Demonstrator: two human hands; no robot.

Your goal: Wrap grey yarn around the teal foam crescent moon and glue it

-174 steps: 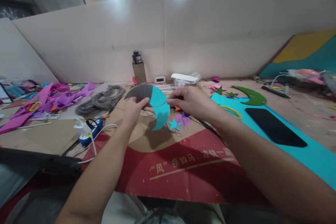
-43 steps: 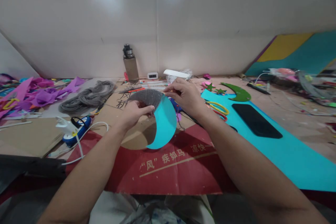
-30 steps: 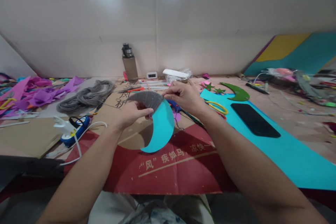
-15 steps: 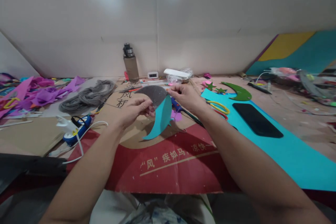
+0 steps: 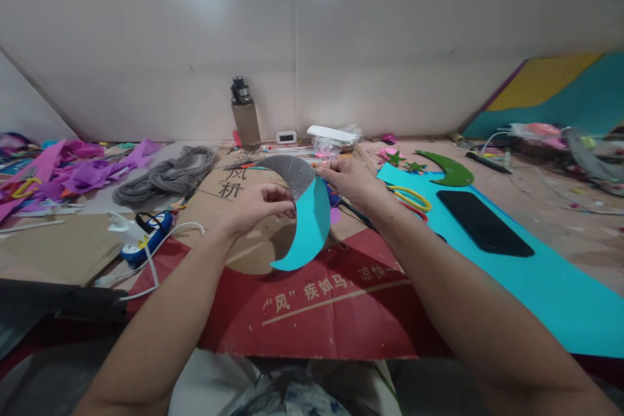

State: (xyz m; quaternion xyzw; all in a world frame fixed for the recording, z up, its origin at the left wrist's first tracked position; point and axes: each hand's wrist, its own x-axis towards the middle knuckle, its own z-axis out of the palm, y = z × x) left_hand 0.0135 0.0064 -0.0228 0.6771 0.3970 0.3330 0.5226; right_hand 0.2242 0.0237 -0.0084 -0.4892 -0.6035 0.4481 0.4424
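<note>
Between my hands is a crescent, its upper part a dark grey crescent point(image 5: 287, 169) and its lower part a turquoise crescent piece point(image 5: 312, 227) with a pointed tip hanging down over the cardboard. My right hand point(image 5: 348, 181) pinches the outer edge where grey and turquoise meet. At the inner edge, my left hand point(image 5: 268, 203) has thumb and fingers drawn together on the crescent. Whether the turquoise is stuck to the grey, I cannot tell. Yellow-handled scissors point(image 5: 412, 198) lie just right of my right wrist.
Red and brown cardboard point(image 5: 312, 325) lies under my hands. To the right are a turquoise sheet point(image 5: 550, 299), a black phone point(image 5: 485, 222) and a green crescent point(image 5: 453, 172). Grey cord point(image 5: 166, 175), a power strip point(image 5: 146, 237) and purple scraps point(image 5: 95, 172) lie left. A bottle point(image 5: 246, 120) stands behind.
The turquoise part has turned to face me more and looks wider. Both hands have shifted slightly right in view, still at the crescent.
</note>
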